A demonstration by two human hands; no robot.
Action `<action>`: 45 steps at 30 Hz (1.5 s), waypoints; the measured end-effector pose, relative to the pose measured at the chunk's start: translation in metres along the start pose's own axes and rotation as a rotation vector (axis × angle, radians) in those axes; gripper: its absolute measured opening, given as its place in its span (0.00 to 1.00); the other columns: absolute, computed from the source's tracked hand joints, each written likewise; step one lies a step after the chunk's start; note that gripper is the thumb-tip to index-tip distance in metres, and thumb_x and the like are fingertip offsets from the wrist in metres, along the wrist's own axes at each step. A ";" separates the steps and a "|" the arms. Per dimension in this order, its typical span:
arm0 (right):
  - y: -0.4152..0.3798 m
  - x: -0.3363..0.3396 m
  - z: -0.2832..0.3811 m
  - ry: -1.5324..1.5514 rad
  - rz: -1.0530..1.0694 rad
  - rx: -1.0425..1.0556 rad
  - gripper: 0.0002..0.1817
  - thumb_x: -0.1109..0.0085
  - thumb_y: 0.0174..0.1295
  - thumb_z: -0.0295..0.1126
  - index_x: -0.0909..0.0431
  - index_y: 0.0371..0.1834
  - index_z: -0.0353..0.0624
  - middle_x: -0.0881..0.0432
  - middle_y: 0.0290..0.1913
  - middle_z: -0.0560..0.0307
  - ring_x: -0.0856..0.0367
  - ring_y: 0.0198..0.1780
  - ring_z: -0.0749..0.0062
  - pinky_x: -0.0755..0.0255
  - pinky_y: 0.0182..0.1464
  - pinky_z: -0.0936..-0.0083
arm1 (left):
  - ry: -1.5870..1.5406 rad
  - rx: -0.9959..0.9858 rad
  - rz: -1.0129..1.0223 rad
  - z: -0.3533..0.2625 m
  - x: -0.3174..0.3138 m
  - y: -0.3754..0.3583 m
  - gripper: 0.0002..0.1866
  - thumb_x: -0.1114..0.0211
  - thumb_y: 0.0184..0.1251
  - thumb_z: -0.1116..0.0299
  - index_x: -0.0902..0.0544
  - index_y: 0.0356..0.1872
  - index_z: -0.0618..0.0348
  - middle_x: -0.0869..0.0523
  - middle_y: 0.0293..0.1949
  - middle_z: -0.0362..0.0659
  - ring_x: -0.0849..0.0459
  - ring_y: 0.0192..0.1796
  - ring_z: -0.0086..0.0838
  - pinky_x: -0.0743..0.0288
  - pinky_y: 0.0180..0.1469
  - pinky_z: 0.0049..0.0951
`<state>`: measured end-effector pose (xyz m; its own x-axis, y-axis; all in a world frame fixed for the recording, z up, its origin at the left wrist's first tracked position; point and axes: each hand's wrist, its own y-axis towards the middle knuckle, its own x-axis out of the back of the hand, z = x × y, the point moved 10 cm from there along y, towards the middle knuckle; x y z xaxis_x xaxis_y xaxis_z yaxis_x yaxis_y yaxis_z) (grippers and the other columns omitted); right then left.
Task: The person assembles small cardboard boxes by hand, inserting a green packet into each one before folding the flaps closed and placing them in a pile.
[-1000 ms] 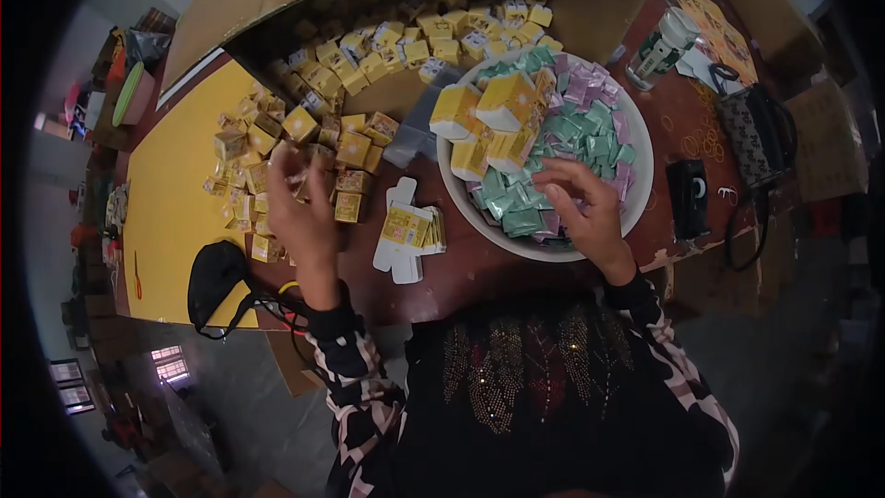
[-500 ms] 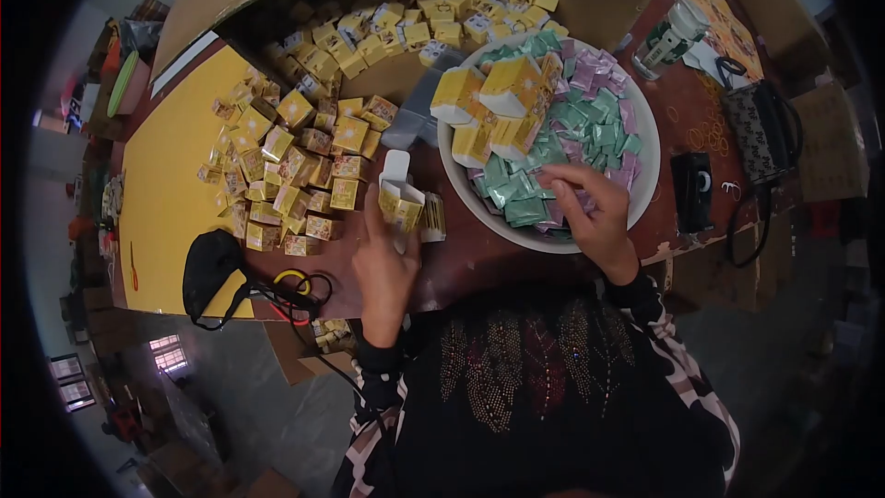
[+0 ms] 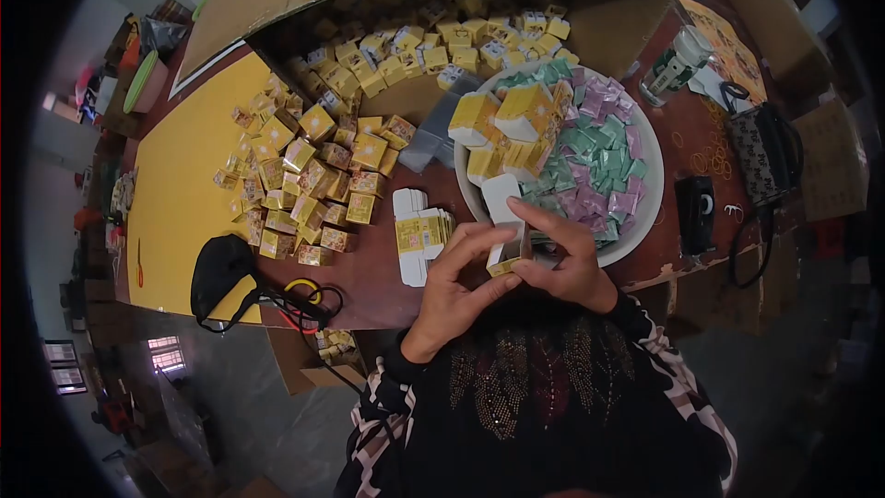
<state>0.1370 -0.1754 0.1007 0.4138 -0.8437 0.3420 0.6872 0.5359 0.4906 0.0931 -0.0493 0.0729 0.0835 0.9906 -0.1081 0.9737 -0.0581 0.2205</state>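
My left hand [image 3: 452, 290] and my right hand [image 3: 576, 263] hold a small yellow-and-white carton [image 3: 505, 254] between them, near my body at the basin's front edge. Its white flap [image 3: 501, 195] stands up, and the carton's top is open. Fingers of both hands press on its sides. Whether a sachet is inside or in my right fingers is hidden. Left of my left hand lies a stack of flattened cartons [image 3: 419, 235]. Behind my right hand, a white basin [image 3: 656, 207] holds green sachets [image 3: 590, 140], purple sachets [image 3: 604, 97] and several yellow cartons [image 3: 525, 115].
A heap of closed yellow cartons [image 3: 318, 175] lies at the left, partly over a yellow sheet [image 3: 175, 194]. Behind is a large cardboard box [image 3: 636, 14] of cartons. A black pouch [image 3: 217, 277], cup [image 3: 678, 65], rubber bands [image 3: 714, 152] and handbag [image 3: 765, 134] lie around.
My left hand has carried the open carton rightward, uncovering the flattened stack. My right hand has come down from the sachets to the carton, and both hands now hold it.
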 end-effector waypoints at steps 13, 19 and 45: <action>0.004 -0.003 0.009 -0.060 -0.008 0.126 0.28 0.38 0.56 0.33 0.21 0.61 0.33 0.18 0.55 0.40 0.15 0.52 0.49 0.22 0.54 0.64 | 0.068 -0.184 -0.010 -0.025 0.000 0.001 0.13 0.35 0.69 0.79 0.15 0.54 0.64 0.26 0.60 0.49 0.19 0.58 0.36 0.23 0.57 0.31; 0.008 0.000 0.019 -0.064 0.003 0.220 0.26 0.40 0.55 0.30 0.20 0.59 0.34 0.20 0.58 0.39 0.18 0.58 0.46 0.24 0.60 0.61 | 0.040 -0.122 0.011 -0.017 0.000 0.003 0.13 0.33 0.67 0.80 0.14 0.52 0.64 0.24 0.61 0.49 0.20 0.59 0.33 0.23 0.57 0.30; 0.002 0.024 -0.001 0.121 -0.133 0.006 0.08 0.30 0.58 0.20 0.16 0.40 0.37 0.11 0.49 0.50 0.14 0.56 0.57 0.22 0.60 0.65 | 0.152 -0.058 -0.051 -0.003 -0.005 0.013 0.30 0.26 0.60 0.79 0.24 0.65 0.65 0.22 0.61 0.51 0.22 0.65 0.38 0.28 0.66 0.33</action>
<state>0.1491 -0.1943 0.1091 0.3887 -0.9047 0.1746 0.7371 0.4190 0.5302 0.1046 -0.0548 0.0794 -0.0034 0.9996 0.0266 0.9615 -0.0041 0.2748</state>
